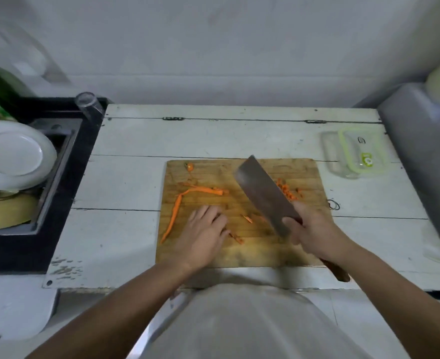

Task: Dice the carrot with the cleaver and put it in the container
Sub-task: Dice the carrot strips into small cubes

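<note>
A wooden cutting board (pixel 242 251) lies on the white table. My right hand (pixel 311 226) grips the cleaver (pixel 264 194) by its handle, the blade tilted up and pointing away over the board. A small heap of diced carrot (pixel 288 191) lies to the right of the blade. My left hand (pixel 204 233) rests on the board with its fingers curled over small carrot pieces (pixel 235 237). Long carrot peel strips (pixel 185 203) lie on the board's left side. The clear container (pixel 357 155) with its green-rimmed lid stands at the table's far right.
A black sink (pixel 58 177) at the left holds a white plate (pixel 15 155) and a yellow bowl (pixel 6 211). An upturned glass (pixel 89 104) stands at its corner. A grey object (pixel 421 151) borders the table's right side. A black rubber band (pixel 333 204) lies by the board.
</note>
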